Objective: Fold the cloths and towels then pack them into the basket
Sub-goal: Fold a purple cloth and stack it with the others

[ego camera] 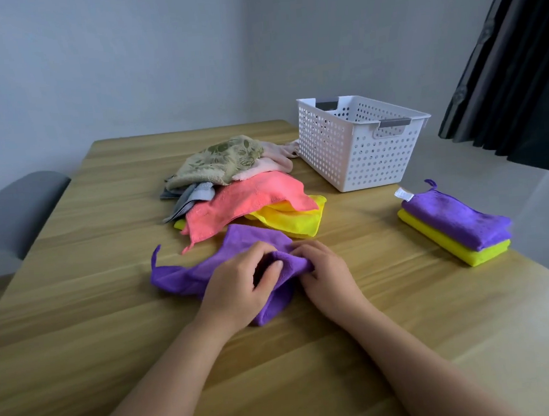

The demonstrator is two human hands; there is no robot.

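White basket (pixel 357 150) at the far right of the table (pixel 79 319), its floor hidden by the near wall. Folded stack (pixel 456 224) near it: two cloths, purple on yellow. Loose pile (pixel 249 196): at least five. Left hand (pixel 239 281) and right hand (pixel 326 269) both pinch one purple cloth (pixel 180 276), front centre.

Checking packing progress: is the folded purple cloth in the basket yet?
No, the folded purple cloth lies on a folded yellow cloth on the table, beside the basket.
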